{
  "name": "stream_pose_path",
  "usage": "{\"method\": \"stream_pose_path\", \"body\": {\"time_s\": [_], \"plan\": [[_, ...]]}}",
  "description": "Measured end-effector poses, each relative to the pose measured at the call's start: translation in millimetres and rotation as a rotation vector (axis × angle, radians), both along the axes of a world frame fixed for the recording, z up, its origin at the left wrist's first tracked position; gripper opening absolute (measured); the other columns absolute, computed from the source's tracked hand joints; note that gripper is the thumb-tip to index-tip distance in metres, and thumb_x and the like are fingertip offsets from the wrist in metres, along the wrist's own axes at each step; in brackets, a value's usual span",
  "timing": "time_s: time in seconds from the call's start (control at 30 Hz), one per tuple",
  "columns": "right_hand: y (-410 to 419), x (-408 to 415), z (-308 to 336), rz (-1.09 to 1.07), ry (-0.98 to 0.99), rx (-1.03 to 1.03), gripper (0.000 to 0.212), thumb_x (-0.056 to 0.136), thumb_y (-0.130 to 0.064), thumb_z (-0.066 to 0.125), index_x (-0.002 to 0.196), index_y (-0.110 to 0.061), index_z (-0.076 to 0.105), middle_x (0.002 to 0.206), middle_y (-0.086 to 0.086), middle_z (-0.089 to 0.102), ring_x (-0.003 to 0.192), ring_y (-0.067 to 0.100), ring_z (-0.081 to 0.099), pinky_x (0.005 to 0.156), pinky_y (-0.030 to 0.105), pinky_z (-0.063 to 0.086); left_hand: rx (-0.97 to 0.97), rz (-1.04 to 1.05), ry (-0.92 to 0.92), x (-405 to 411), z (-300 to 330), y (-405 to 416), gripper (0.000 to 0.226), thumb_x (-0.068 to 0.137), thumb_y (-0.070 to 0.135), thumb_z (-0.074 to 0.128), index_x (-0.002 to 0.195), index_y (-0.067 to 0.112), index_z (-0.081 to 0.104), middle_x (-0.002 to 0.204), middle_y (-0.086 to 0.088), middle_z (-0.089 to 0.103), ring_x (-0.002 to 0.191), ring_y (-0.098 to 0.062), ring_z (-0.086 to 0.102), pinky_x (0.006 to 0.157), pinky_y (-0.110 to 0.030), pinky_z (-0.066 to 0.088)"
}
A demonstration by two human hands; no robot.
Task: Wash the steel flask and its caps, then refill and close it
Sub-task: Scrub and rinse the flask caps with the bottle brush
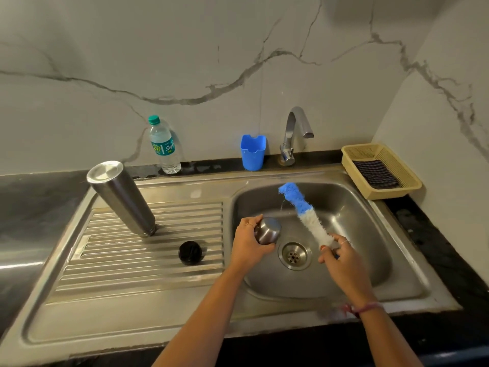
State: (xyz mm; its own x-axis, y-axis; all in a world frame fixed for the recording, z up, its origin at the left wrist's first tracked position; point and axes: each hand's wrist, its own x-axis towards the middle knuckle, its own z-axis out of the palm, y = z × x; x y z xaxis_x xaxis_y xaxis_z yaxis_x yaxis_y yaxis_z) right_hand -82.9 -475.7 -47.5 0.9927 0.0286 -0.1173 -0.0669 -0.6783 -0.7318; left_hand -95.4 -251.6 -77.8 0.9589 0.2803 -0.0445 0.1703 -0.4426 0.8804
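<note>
Fingers [251, 226] of left hand [248, 247] around steel cap [267, 231]

Brushed steel flask [121, 197] and sink [397, 215] — dull sheen; fluffy brush [304, 210]; glossy black cap [190, 252]; woven plastic basket [407, 186].

My left hand [247, 246] wraps the steel cap [267, 230] so its near side and rim are covered, and I can't tell whether its mouth faces my palm. My right hand [341, 256] hides the brush [304, 211] handle — only bristles show above my fingers. The flask [121, 198] stands mouth-down on the drainboard [148, 263], opening unseen, the bottle [164, 145] label is too small to read, and both my forearms are cut off by the bottom edge.
</note>
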Motion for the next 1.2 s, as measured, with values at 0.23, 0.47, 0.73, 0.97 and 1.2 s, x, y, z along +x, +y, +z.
{"method": "stream_pose_path", "body": {"time_s": [0.23,0.47,0.73,0.97,1.2], "plan": [[20,-8,-2,0.001,0.109,0.014,0.027,0.097,-0.023,0.049,0.121,-0.012,0.055,0.072,-0.004,0.070,0.044,0.003,0.048,0.048,0.022,0.038,-0.002,0.019,0.024,-5,-4,8,0.079,0.065,0.019,0.090,0.134,0.020,0.052,0.121,0.007,0.045,0.107,-0.009,0.054,0.089,-0.015,0.043],[35,-14,-10,-0.006,0.144,0.011,0.023,0.099,-0.026,0.045,0.104,-0.009,0.059,0.063,-0.003,0.068,0.041,0.002,0.044,0.049,0.024,0.038,-0.030,0.006,0.032,-12,-7,13,0.080,0.064,0.017,0.091,0.134,0.018,0.052,0.124,0.003,0.046,0.108,-0.011,0.055,0.092,-0.017,0.044],[56,-19,-18,-0.003,0.153,0.066,0.021,0.099,-0.027,0.045,0.111,-0.013,0.055,0.063,-0.001,0.070,0.047,0.008,0.050,0.053,0.028,0.041,-0.063,0.009,0.036,-20,-2,30,0.078,0.064,0.014,0.090,0.132,0.022,0.052,0.126,0.003,0.048,0.111,-0.013,0.054,0.093,-0.021,0.045],[72,-20,-22,-0.024,0.163,0.126,0.022,0.098,-0.025,0.047,0.115,-0.014,0.055,0.063,0.001,0.069,0.053,0.015,0.053,0.054,0.030,0.043,-0.092,0.013,0.038,-23,8,48,0.080,0.063,0.012,0.090,0.132,0.021,0.050,0.122,0.007,0.049,0.113,-0.013,0.054,0.091,-0.018,0.044],[81,-18,-24,-0.030,0.160,0.154,0.013,0.096,-0.025,0.050,0.104,-0.017,0.057,0.061,-0.001,0.069,0.064,0.023,0.063,0.065,0.037,0.050,-0.040,0.095,0.036,-12,39,97,0.067,0.067,0.010,0.087,0.119,0.022,0.046,0.114,0.003,0.051,0.094,-0.010,0.056,0.065,-0.008,0.042]]}}
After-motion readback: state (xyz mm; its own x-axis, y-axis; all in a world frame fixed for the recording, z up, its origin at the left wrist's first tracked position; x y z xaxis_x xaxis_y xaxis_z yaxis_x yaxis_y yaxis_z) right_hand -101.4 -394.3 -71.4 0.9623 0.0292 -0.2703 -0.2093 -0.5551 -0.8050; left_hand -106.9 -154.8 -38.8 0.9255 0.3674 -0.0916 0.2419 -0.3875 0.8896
